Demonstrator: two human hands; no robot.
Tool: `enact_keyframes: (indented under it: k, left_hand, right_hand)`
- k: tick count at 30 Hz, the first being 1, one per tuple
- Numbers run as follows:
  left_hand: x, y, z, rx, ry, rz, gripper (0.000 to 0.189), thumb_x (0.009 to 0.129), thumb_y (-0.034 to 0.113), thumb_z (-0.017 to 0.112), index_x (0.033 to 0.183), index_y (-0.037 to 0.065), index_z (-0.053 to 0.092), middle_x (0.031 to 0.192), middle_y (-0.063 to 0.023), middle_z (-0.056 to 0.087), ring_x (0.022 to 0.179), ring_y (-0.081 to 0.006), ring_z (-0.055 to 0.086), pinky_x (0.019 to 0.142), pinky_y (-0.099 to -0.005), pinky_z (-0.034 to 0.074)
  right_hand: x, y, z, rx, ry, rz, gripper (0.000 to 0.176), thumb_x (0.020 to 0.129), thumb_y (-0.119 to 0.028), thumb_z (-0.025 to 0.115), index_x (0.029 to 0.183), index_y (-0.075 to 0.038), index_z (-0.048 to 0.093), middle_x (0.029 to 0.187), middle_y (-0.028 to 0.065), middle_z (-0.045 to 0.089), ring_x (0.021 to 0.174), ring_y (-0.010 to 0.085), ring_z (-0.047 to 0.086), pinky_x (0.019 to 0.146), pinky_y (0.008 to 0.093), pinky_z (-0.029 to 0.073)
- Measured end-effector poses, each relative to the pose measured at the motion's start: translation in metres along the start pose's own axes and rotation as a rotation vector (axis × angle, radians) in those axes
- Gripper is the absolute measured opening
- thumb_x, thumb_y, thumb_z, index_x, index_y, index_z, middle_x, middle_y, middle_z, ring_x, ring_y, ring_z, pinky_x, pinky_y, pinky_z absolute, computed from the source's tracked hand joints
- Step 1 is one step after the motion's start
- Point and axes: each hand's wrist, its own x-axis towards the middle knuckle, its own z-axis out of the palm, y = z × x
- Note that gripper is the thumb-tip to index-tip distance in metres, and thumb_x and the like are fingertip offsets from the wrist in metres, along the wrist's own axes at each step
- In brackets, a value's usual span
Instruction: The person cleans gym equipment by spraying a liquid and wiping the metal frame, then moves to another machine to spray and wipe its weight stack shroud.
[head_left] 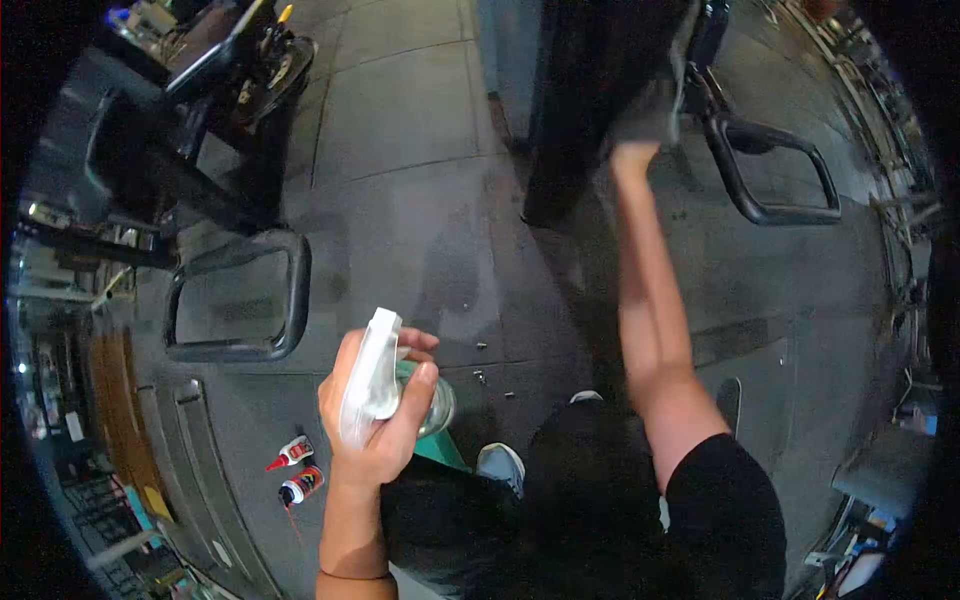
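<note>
My left hand (400, 420) is wrapped round a spray bottle with a white trigger head (372, 375) and a clear greenish body (440, 405), held above the floor. My right hand (634, 155) reaches far forward to the side of a dark upright machine part (575, 120). A blurred grey cloth (648, 118) shows at that hand, against the machine; the fingers are mostly hidden by it and smeared by motion.
Black tube handles stand left (300, 290) and right (735, 180). A small white bottle with a red tip (292, 453) and a spray can (303, 486) lie on the floor at left. Several small metal pieces (480, 377) lie ahead of my shoes (500, 465).
</note>
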Motion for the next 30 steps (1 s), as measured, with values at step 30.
enact_keyframes:
  k: [30]
  left_hand:
    - [0.077, 0.003, -0.005, 0.099, 0.136, 0.216, 0.027, 0.092, 0.012, 0.075, 0.115, 0.002, 0.064, 0.095, -0.0188, 0.073, 0.081, -0.0373, 0.075, 0.071, -0.0429, 0.059]
  right_hand:
    - [-0.009, -0.251, -0.046, 0.881, -0.277, 0.559, 0.053, 0.112, -0.041, 0.048, 0.154, -0.010, 0.050, 0.153, 0.0083, 0.054, 0.140, 0.0281, 0.051, 0.118, 0.0442, 0.042]
